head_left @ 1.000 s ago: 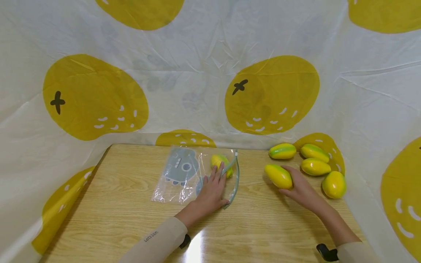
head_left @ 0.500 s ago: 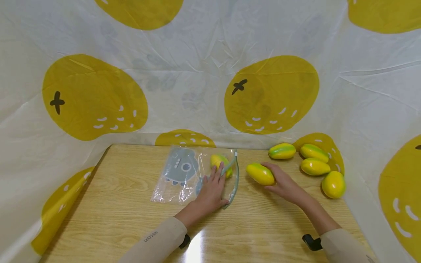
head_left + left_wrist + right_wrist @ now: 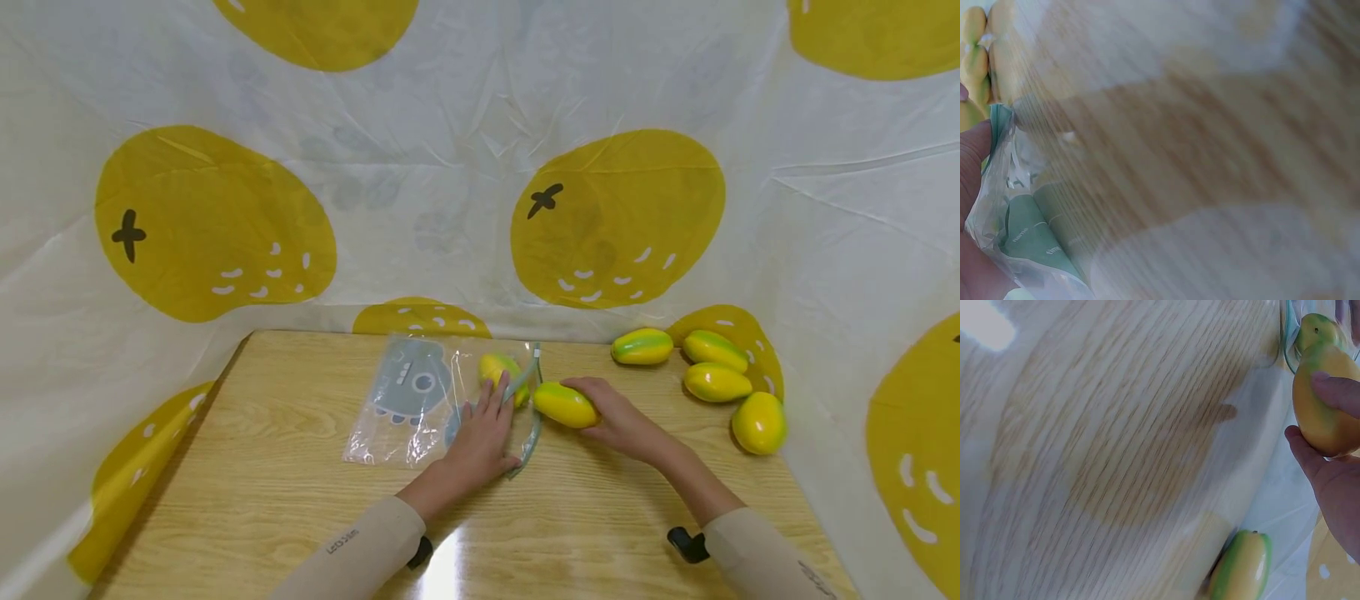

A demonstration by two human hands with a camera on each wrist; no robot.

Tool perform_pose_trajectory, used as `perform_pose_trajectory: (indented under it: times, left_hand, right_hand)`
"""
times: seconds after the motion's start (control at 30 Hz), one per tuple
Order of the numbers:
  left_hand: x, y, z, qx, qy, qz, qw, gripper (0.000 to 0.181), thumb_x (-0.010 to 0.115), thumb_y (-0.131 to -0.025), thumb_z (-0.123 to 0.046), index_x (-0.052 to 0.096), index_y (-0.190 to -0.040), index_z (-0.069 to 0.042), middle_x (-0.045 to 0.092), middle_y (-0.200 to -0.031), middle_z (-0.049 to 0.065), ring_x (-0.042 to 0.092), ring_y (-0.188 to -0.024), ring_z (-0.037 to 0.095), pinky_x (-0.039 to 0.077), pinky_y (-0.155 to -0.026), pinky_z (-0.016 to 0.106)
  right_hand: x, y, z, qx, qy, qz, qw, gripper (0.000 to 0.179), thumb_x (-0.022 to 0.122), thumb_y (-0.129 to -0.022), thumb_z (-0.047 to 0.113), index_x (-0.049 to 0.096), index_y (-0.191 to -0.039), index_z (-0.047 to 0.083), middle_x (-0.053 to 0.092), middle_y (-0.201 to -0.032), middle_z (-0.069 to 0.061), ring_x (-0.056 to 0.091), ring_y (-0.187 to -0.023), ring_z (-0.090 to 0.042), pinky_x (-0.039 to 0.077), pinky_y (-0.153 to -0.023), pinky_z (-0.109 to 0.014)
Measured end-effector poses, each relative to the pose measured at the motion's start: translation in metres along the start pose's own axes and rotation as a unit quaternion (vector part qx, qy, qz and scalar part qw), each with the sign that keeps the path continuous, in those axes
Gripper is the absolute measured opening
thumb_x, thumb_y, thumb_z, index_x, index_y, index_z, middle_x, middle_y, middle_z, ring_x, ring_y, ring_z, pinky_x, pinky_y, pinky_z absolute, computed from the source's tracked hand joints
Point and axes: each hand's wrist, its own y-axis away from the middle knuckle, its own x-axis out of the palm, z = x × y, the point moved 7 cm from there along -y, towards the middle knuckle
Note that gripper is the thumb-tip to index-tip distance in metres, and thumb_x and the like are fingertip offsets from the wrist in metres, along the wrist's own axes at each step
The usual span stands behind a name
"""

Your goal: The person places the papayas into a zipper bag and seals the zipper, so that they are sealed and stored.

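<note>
My right hand (image 3: 618, 421) grips a yellow-green fruit (image 3: 564, 405), which looks like a mango or papaya, at the mouth of a clear zip bag (image 3: 468, 350). In the right wrist view the thumb (image 3: 1341, 394) lies across this fruit. The bag lies flat, with a grey-green monster print and a green zip strip (image 3: 537, 433). Inside it, near the mouth, sits another such fruit (image 3: 495, 367), partly covered by my left fingers. My left hand (image 3: 480, 437) lies over the mouth and holds its film; the left wrist view shows film gathered by the thumb (image 3: 971, 162).
Several more yellow-green fruits (image 3: 717, 382) lie at the table's back right, one fruit (image 3: 642, 347) a little apart. The wooden table (image 3: 262, 500) meets a white cloth (image 3: 442, 208) with large yellow fruit prints at the back and both sides.
My right hand has carried its fruit leftward, from beside the other fruits to the bag's mouth. My left hand and the bag have stayed in place.
</note>
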Motion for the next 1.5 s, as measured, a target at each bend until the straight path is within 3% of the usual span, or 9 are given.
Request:
perform_pose_trajectory:
  times: [0.3,0.5,0.67,1.0,1.27,1.5]
  left_hand:
    - [-0.001,0.001,0.0,-0.006,-0.001,0.011,0.9999,0.114,0.086,-0.08,-0.051,0.024,-0.163,-0.003,-0.012,-0.174,0.011,0.005,-0.161,0.039,0.034,-0.115,0.069]
    - [-0.002,0.001,-0.001,0.0,-0.002,0.008,1.0,0.112,0.086,-0.08,-0.051,0.028,-0.162,-0.003,-0.01,-0.174,0.012,0.005,-0.161,0.04,0.035,-0.114,0.07]
    - [-0.001,0.0,-0.001,0.002,-0.007,0.003,1.0,0.111,0.087,-0.079,-0.051,0.03,-0.161,-0.002,-0.008,-0.175,0.012,0.007,-0.16,0.04,0.036,-0.114,0.069]
    - [-0.001,0.0,-0.002,0.01,-0.011,-0.002,0.9999,0.113,0.086,-0.079,-0.052,0.026,-0.163,-0.004,-0.003,-0.175,0.014,0.009,-0.16,0.041,0.037,-0.113,0.069]
    - [-0.001,0.0,-0.003,0.011,-0.023,-0.002,0.9997,0.114,0.086,-0.079,-0.053,0.025,-0.163,-0.005,-0.004,-0.175,0.015,0.011,-0.16,0.041,0.036,-0.114,0.069]
    - [0.0,0.0,-0.003,0.013,-0.028,-0.005,0.9995,0.116,0.086,-0.078,-0.053,0.024,-0.163,-0.004,-0.003,-0.175,0.015,0.01,-0.16,0.042,0.036,-0.113,0.071]
  right_hand:
    - [0.008,-0.01,0.007,-0.017,0.002,0.013,0.9998,0.075,0.079,-0.086,-0.004,0.045,-0.152,0.007,0.052,-0.148,-0.021,0.05,-0.136,-0.043,0.042,-0.111,-0.064]
    - [0.013,-0.016,0.008,-0.005,0.007,0.02,0.9998,0.079,0.079,-0.086,-0.004,0.04,-0.154,0.002,0.05,-0.152,-0.024,0.048,-0.139,-0.046,0.04,-0.113,-0.064]
    - [0.017,-0.023,0.006,0.022,0.001,0.011,0.9997,0.078,0.08,-0.086,0.0,0.035,-0.15,-0.002,0.052,-0.147,-0.027,0.054,-0.134,-0.044,0.043,-0.111,-0.062]
    - [0.022,-0.035,0.004,0.016,0.033,-0.014,0.9992,0.078,0.085,-0.085,0.01,0.044,-0.151,0.002,0.051,-0.137,-0.023,0.057,-0.126,-0.038,0.047,-0.108,-0.059]
    - [0.023,-0.044,0.002,0.039,0.0,-0.03,0.9988,0.07,0.084,-0.085,0.009,0.047,-0.142,-0.005,0.054,-0.136,-0.026,0.062,-0.107,-0.029,0.056,-0.092,-0.045]
    - [0.027,-0.05,0.003,0.03,0.001,-0.029,0.9991,0.067,0.081,-0.088,0.006,0.048,-0.145,-0.004,0.052,-0.128,-0.026,0.064,-0.108,-0.031,0.058,-0.094,-0.045]
